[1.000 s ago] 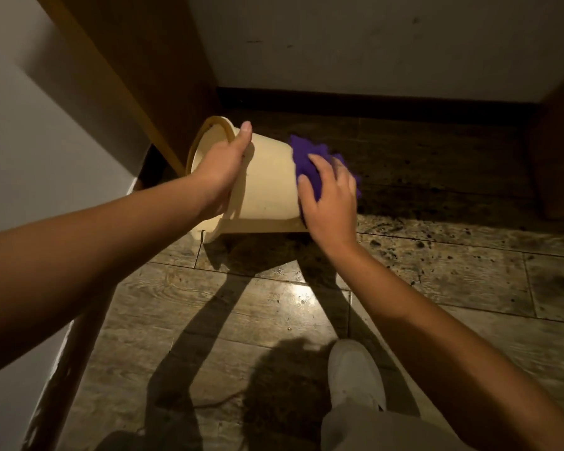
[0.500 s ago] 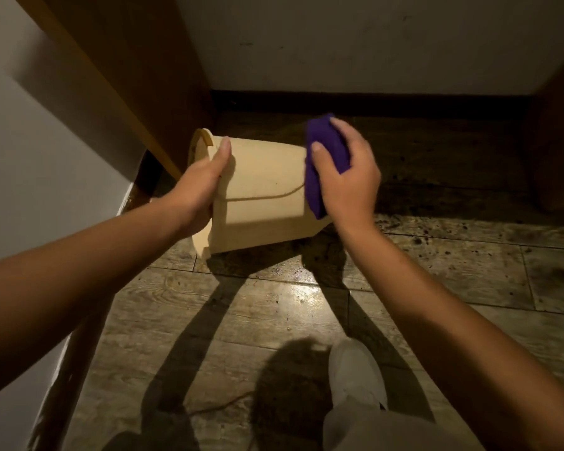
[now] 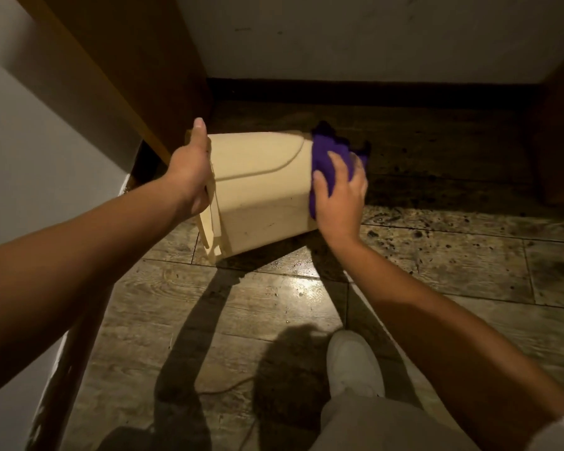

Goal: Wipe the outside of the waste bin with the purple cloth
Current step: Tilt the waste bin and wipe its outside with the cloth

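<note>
Shoe (image 3: 354,366) and trouser leg sit nearest you, at the bottom of the view, on the wood-look floor (image 3: 274,304). Further out, your two bare forearms reach forward, casting long shadows. Your left hand (image 3: 189,170) is clamped on the rim end of the cream waste bin (image 3: 261,190), thumb lying along its top edge; the bin is tipped on its side, open end toward the left, with what looks like only its lower rim corner touching the floor, though shadow hides the contact. Your right hand (image 3: 339,196) presses the purple cloth (image 3: 326,157) flat against the bin's base end, fingers spread over it. Beyond stand a brown wooden panel (image 3: 137,60) and the pale back wall (image 3: 372,37).
</note>
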A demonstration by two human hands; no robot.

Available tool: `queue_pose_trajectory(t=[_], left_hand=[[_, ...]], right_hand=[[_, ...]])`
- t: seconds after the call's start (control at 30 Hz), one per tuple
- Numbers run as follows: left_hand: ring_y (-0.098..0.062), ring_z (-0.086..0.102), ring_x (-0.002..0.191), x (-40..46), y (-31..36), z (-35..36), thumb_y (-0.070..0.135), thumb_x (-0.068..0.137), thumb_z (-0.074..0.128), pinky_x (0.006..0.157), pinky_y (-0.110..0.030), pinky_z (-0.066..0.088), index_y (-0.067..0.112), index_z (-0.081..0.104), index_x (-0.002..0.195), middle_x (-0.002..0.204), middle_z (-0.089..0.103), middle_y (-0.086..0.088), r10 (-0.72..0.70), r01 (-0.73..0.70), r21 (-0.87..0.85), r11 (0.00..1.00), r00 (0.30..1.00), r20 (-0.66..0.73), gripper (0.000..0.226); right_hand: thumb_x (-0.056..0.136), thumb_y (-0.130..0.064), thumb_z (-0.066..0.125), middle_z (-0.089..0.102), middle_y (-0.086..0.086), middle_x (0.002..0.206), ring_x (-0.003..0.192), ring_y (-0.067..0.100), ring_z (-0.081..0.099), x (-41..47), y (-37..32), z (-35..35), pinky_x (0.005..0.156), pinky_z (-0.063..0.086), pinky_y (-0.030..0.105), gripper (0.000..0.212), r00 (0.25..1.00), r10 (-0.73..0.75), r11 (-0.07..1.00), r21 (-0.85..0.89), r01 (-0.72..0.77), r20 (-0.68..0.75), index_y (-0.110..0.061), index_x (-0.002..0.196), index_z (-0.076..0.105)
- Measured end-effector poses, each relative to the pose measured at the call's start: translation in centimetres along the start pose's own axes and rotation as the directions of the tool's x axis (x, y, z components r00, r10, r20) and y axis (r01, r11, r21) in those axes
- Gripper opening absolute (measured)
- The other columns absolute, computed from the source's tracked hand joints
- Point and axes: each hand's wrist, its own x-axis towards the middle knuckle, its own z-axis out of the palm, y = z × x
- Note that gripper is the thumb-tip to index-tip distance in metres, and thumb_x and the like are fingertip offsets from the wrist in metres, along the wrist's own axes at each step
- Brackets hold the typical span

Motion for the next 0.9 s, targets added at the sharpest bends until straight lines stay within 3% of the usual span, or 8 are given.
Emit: queue_pose_trajectory(t=[0.17,0.23,0.33,0.43,0.53,0.63,0.8,0.9], left_hand=[[-0.024,0.081,0.088,0.9,0.4,-0.6,0.069,0.099,0.036,0.064,-0.040,0.066,0.016,0.060,0.133,0.101,0.083,-0.007,-0.009,0.010,-0.014,1.000,0.998,0.055,0.067],[-0.026,0.080,0.096,0.9,0.5,-0.7,0.075,0.096,0.036,0.068,-0.040,0.066,0.018,0.061,0.134,0.109,0.082,-0.008,-0.008,0.012,-0.025,1.000,0.987,0.162,0.073],[-0.019,0.079,0.099,0.5,-0.6,-0.5,0.074,0.095,0.041,0.076,-0.042,0.065,0.032,0.062,0.125,0.108,0.082,0.003,0.037,-0.047,0.024,0.999,0.946,0.322,0.056],[-0.010,0.078,0.096,0.0,-2.1,0.9,0.062,0.103,0.037,0.079,-0.037,0.063,0.037,0.061,0.126,0.104,0.082,0.010,0.068,-0.099,0.090,0.991,0.952,0.298,0.042],[-0.018,0.075,0.106,-0.5,-1.6,2.5,0.061,0.105,0.034,0.081,-0.036,0.060,0.025,0.068,0.126,0.106,0.082,0.002,0.066,-0.064,-0.018,0.998,0.983,0.170,0.053],[-0.023,0.073,0.108,-0.4,-1.2,2.5,0.066,0.102,0.035,0.077,-0.035,0.062,0.019,0.067,0.127,0.113,0.079,-0.006,-0.014,0.022,-0.067,0.998,0.993,0.118,0.062],[-0.029,0.075,0.104,-0.2,-2.3,0.7,0.063,0.102,0.039,0.078,-0.043,0.063,0.019,0.060,0.131,0.118,0.076,-0.011,-0.124,0.126,-0.026,0.992,0.989,0.078,0.056],[-0.028,0.076,0.101,-0.3,-2.2,0.2,0.060,0.102,0.043,0.075,-0.043,0.064,0.017,0.054,0.138,0.116,0.076,-0.011,-0.136,0.138,-0.031,0.990,0.988,0.068,0.056]], right_hand=[[0.103,-0.042,0.054,0.044,0.010,0.152,0.133,0.030,0.050,2.2,1.4,-1.4,0.107,0.048,0.051,0.047,0.987,0.150,0.986,0.082,-0.144,-0.065,-0.027,0.147,0.050],[0.101,-0.040,0.059,0.047,0.009,0.149,0.131,0.026,0.052,2.3,0.5,-2.0,0.105,0.049,0.043,0.045,0.989,0.087,0.989,0.129,-0.071,-0.120,-0.025,0.143,0.055],[0.100,-0.037,0.062,0.047,0.008,0.150,0.133,0.021,0.049,1.8,-2.4,-2.5,0.104,0.041,0.025,0.043,0.989,-0.015,0.970,0.237,0.051,-0.149,-0.023,0.141,0.058],[0.101,-0.035,0.061,0.050,0.010,0.149,0.131,0.011,0.044,0.4,-6.2,-2.1,0.101,0.030,0.008,0.042,0.972,-0.174,0.931,0.295,0.214,-0.155,-0.022,0.141,0.059],[0.102,-0.040,0.058,0.051,0.009,0.149,0.134,0.022,0.046,-1.6,-8.7,0.1,0.106,0.040,0.029,0.042,0.923,-0.372,0.893,0.233,0.384,-0.094,-0.027,0.141,0.059],[0.102,-0.051,0.049,0.046,0.008,0.156,0.144,0.034,0.038,-3.1,-8.2,2.7,0.115,0.035,0.054,0.048,0.918,-0.395,0.918,0.051,0.394,0.016,-0.032,0.146,0.054],[0.099,-0.059,0.050,0.043,0.010,0.160,0.149,0.039,0.033,-2.2,-3.1,3.6,0.122,0.023,0.059,0.052,0.930,-0.362,0.916,-0.161,0.367,0.059,-0.037,0.147,0.051],[0.099,-0.057,0.048,0.042,0.012,0.160,0.149,0.041,0.032,-0.4,-0.2,2.3,0.120,0.028,0.059,0.051,0.984,-0.174,0.971,-0.162,0.176,0.032,-0.036,0.145,0.051]])
